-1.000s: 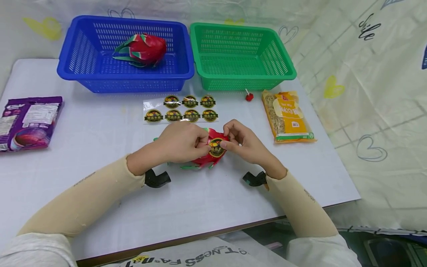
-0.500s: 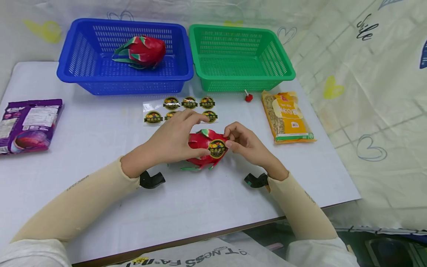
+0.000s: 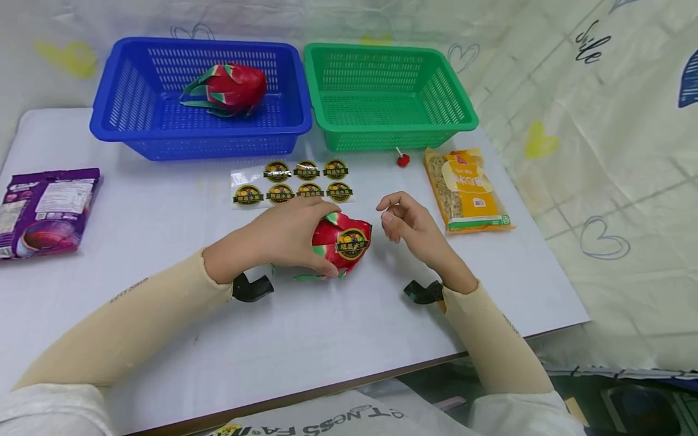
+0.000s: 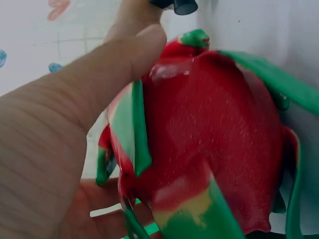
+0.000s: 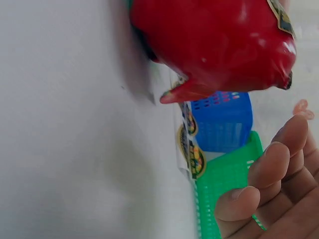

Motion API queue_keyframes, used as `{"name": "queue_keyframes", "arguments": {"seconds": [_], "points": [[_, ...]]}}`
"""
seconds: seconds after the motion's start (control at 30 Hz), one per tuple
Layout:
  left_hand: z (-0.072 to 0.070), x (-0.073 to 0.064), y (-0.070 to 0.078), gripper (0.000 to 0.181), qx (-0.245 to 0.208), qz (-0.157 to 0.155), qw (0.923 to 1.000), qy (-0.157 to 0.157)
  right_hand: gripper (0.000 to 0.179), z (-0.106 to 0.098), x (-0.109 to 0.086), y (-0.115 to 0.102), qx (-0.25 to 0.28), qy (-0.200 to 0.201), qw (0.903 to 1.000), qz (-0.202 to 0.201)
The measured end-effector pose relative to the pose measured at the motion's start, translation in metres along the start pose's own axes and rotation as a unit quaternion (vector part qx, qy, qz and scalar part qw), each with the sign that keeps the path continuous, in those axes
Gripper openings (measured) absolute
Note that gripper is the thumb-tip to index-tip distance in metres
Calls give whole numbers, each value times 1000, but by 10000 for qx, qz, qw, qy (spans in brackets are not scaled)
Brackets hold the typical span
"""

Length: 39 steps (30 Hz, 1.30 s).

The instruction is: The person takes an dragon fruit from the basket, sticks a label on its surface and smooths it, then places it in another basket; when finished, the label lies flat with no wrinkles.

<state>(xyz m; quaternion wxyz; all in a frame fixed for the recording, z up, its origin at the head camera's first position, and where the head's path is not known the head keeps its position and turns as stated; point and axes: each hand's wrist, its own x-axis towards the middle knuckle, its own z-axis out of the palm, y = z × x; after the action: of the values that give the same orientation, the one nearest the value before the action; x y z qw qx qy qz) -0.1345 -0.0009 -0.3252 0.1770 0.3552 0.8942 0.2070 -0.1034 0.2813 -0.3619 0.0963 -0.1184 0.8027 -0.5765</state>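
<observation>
A red dragon fruit [image 3: 327, 233] with green-tipped scales lies on the table, a round black and gold sticker [image 3: 351, 243] on its upper side. My left hand [image 3: 289, 233] grips it from the left, thumb on the near side and fingers over the far side. In the left wrist view the thumb lies along the dragon fruit [image 4: 214, 129]. Just right of the fruit, my right hand [image 3: 406, 224] holds nothing, its fingers loosely bent. The right wrist view shows those fingertips apart from the red skin. Behind the fruit lies a clear sheet of similar stickers [image 3: 280, 192].
A blue basket [image 3: 207, 138] at the back holds another dragon fruit [image 3: 237, 88]. Beside it stands a green basket [image 3: 392, 128]. A red lollipop [image 3: 403, 160] and a yellow noodle-like packet [image 3: 469, 191] lie at right, a purple packet [image 3: 51, 212] at far left.
My left hand has gone from pressing the sticker's edge to gripping the dragon fruit's body. My right hand has let go of the fruit's right end and moved slightly right.
</observation>
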Motion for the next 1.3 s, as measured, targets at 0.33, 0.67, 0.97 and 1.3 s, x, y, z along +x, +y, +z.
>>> {"name": "queue_keyframes", "arguments": {"seconds": [0.33,0.67,0.97,1.3], "points": [[-8,12,-8,104,-288,13,9979,-581,16,-28,41,-4,845,1076,9891,540],[2,20,-9,96,-353,16,9993,-92,43,-52,101,2,2627,2291,9285,1279],[-16,36,-2,96,-183,100,9992,345,11,-47,118,7,3627,3131,8699,1170],[-84,81,11,92,-198,220,9978,593,17,-47,126,6,3853,3492,8448,1263]]}}
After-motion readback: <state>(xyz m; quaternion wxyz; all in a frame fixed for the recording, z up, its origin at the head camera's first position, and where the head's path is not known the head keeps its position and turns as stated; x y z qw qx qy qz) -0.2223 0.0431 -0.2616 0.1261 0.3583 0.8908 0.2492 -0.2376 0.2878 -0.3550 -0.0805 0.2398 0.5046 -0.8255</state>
